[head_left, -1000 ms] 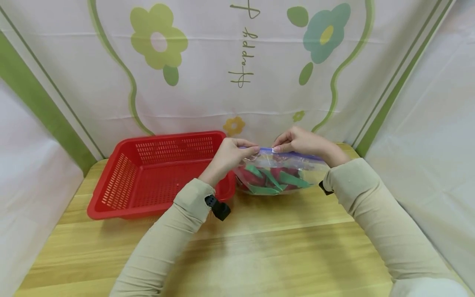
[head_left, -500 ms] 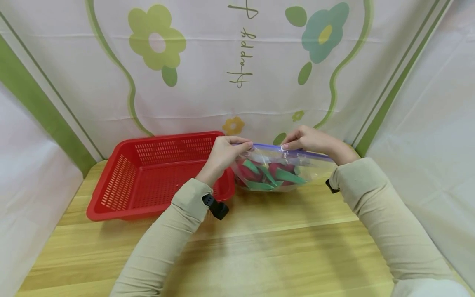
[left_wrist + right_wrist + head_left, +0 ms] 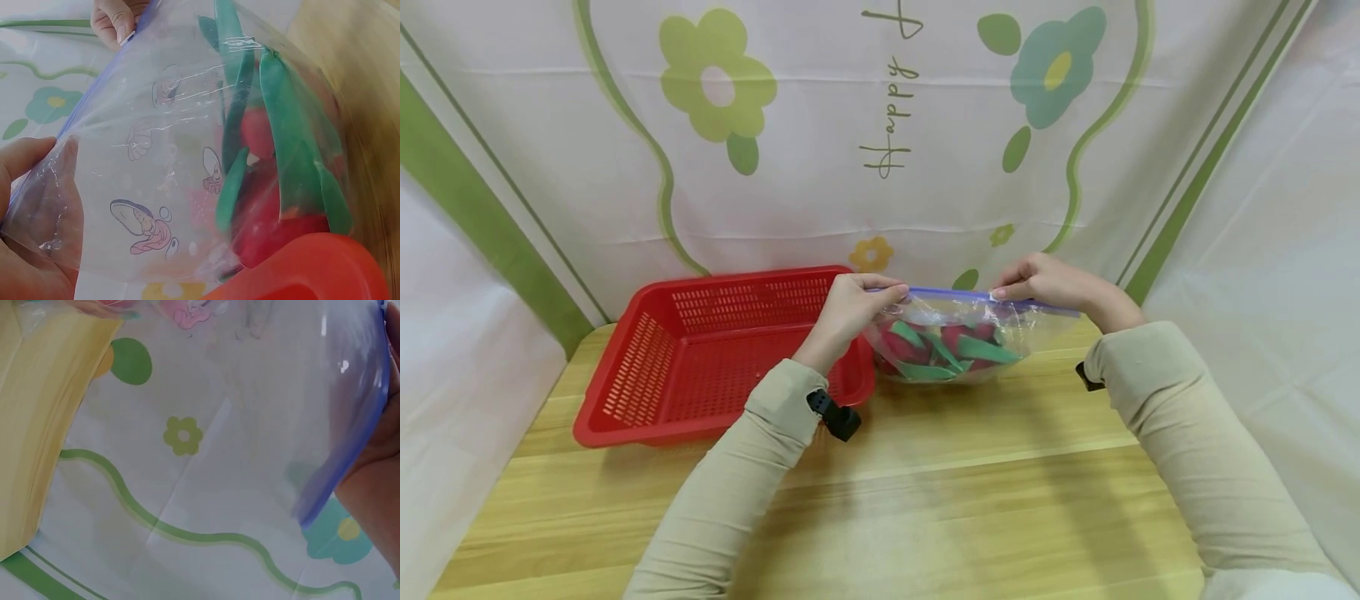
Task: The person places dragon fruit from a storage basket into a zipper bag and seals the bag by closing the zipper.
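Note:
My left hand (image 3: 848, 312) pinches the left top corner of a clear slider bag (image 3: 936, 315) between thumb and fingers. My right hand (image 3: 1054, 283) pinches the small white slider (image 3: 996, 296) on the purple zip strip (image 3: 951, 293), toward its right end. Inside the bag lie red fruits (image 3: 262, 212) with long green leaf-like flaps (image 3: 289, 131), resembling dragon fruit. Printed drawings (image 3: 147, 225) show on the plastic in the left wrist view. In the right wrist view, the purple strip's end hangs free beside the right hand, only partly visible there.
A red plastic basket (image 3: 655, 429) with perforated walls stands left of the bag, its right rim close against it. Everything is on a wooden table (image 3: 925, 517). White flower-printed cloth (image 3: 820, 192) rises behind and at both sides.
My right hand has moved right along the zip strip with the slider. The left hand shifted slightly left and up, staying on its corner. The strip looks straighter between them.

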### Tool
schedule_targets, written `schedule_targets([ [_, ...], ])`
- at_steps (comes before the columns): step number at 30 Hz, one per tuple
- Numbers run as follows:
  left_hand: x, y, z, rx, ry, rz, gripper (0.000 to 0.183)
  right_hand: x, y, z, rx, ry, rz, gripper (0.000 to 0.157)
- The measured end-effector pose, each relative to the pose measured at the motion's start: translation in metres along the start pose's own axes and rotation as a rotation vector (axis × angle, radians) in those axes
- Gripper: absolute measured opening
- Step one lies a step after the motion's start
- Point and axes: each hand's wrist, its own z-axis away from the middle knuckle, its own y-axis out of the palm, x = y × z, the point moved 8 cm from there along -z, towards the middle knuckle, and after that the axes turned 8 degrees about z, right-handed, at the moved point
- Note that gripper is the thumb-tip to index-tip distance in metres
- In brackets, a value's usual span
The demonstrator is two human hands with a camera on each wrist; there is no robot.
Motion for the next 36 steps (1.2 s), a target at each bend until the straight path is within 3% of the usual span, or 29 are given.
schedule_targets([
  [11,0.000,-0.003,0.000,-0.010,0.009,0.036,0.026,-0.019,-0.013,0.010,-0.046,0.045,0.011,0.030],
  [20,0.005,-0.001,-0.001,-0.015,-0.014,0.034,0.027,-0.044,-0.011,0.020,-0.005,0.095,-0.116,0.029],
  [25,0.006,-0.001,-0.002,-0.020,-0.007,0.034,0.026,-0.056,-0.014,0.026,-0.024,0.144,-0.149,0.034],
  [36,0.010,0.001,-0.003,-0.032,-0.021,0.029,0.026,-0.078,-0.018,0.039,-0.052,0.170,-0.156,0.046],
])
